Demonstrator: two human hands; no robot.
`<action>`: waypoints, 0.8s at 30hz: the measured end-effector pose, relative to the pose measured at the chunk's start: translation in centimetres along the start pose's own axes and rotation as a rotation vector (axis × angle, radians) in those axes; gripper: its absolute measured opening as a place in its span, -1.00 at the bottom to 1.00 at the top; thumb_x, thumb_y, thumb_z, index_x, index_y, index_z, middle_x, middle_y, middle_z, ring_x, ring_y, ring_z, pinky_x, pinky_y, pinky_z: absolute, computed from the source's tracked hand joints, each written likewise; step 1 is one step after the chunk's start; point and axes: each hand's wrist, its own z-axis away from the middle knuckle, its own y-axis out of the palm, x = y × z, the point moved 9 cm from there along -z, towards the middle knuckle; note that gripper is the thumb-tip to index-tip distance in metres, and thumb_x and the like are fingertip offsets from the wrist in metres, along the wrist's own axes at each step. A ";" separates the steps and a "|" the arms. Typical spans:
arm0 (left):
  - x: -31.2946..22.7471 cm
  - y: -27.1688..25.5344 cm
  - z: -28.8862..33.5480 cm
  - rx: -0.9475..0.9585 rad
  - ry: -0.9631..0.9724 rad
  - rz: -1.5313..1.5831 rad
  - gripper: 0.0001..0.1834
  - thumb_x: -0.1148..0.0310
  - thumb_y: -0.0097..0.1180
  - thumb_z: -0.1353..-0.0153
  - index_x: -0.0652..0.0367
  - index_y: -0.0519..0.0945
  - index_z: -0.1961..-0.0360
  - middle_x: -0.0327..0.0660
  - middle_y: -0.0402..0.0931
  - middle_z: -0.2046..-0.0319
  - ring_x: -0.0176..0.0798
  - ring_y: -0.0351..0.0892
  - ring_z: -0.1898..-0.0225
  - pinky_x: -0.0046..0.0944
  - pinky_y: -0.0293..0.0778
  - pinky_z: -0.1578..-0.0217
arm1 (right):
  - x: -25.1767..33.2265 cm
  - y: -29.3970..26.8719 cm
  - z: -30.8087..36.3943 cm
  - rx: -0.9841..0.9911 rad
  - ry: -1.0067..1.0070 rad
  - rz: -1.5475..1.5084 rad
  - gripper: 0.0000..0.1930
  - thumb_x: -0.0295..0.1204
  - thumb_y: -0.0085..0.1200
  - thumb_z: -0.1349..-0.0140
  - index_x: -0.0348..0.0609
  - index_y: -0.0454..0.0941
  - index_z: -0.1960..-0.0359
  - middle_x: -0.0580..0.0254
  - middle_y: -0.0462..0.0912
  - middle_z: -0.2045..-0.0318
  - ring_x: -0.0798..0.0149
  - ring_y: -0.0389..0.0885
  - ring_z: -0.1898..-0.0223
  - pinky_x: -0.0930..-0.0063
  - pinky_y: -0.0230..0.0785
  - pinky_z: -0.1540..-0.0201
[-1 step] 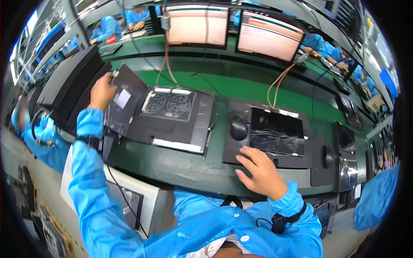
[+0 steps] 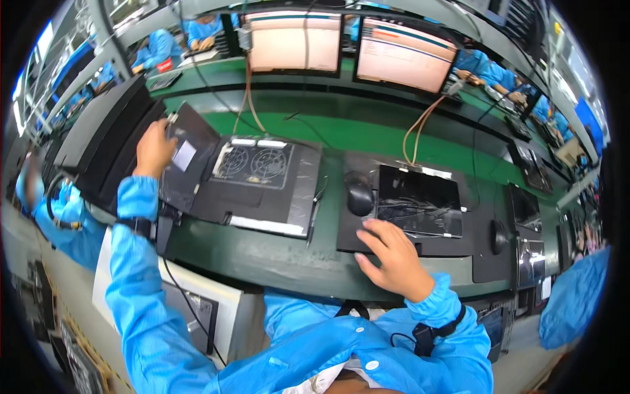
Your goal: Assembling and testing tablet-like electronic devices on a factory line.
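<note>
At the left of the bench, my left hand (image 2: 155,148) is closed on the upper left edge of a dark flat panel (image 2: 178,172) with a white label; part of the grip is hidden. Right beside that panel, a flat dark unit (image 2: 266,180) with two ring patterns and white strips lies under clear film. My right hand (image 2: 392,259) has its fingers spread, with nothing in it, over the front edge of a dark mat (image 2: 430,248). Just beyond the fingers are a black mouse (image 2: 359,194) and a glossy black screen panel (image 2: 420,200) in wrinkled film.
Two lit monitors (image 2: 405,56) stand at the back, with pale cables hanging down. Tall black foam pieces (image 2: 108,134) rise at the far left. A thin pen-like tool (image 2: 314,220) lies mid-bench. More mats, a second mouse (image 2: 498,236) and panels sit at the right. Co-workers in blue are beyond.
The view has shifted slightly, so the bench things appear a little further left. Both hands keep nearly the same places on and over the things.
</note>
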 end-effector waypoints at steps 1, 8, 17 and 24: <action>-1.9 -1.1 1.7 -0.129 0.087 -0.119 -0.48 0.38 0.40 0.01 0.19 0.60 -0.04 -0.02 0.56 0.00 0.14 0.57 -0.05 0.05 0.52 0.00 | -0.6 -0.2 -0.7 -0.078 0.019 0.003 -0.54 -0.40 0.34 -0.09 -0.24 0.58 -0.05 -0.07 0.57 -0.10 -0.15 0.54 -0.16 0.06 0.42 -0.22; -21.1 2.9 14.2 0.024 0.297 0.932 -0.65 0.61 0.40 -0.05 0.27 0.63 0.10 0.00 0.63 0.00 -0.01 0.60 -0.08 -0.12 0.49 -0.11 | -1.5 -1.5 -0.9 -0.266 -0.046 -0.051 -0.53 -0.41 0.34 -0.09 -0.22 0.57 -0.07 0.02 0.57 -0.08 -0.05 0.56 -0.13 0.05 0.40 -0.27; -24.8 3.7 27.0 -0.185 0.102 1.522 -0.77 0.43 -0.01 -0.44 0.35 0.49 -0.01 -0.05 0.51 0.24 -0.15 0.52 0.19 -0.18 0.50 0.15 | -12.9 -16.8 27.9 -0.669 0.820 0.589 -0.59 -0.39 0.25 -0.16 -0.25 0.58 -0.06 -0.10 0.59 -0.05 -0.13 0.54 -0.13 0.10 0.40 -0.22; -26.6 8.6 26.9 0.246 -0.179 1.467 -0.78 0.35 -0.05 -0.50 0.31 0.53 0.12 -0.27 0.33 0.55 -0.42 0.26 0.49 -0.39 0.25 0.42 | -16.9 -22.1 55.1 -0.882 1.519 0.668 -0.40 -0.09 0.18 -0.30 -0.33 0.49 -0.20 -0.21 0.55 -0.11 -0.19 0.54 -0.16 0.09 0.40 -0.20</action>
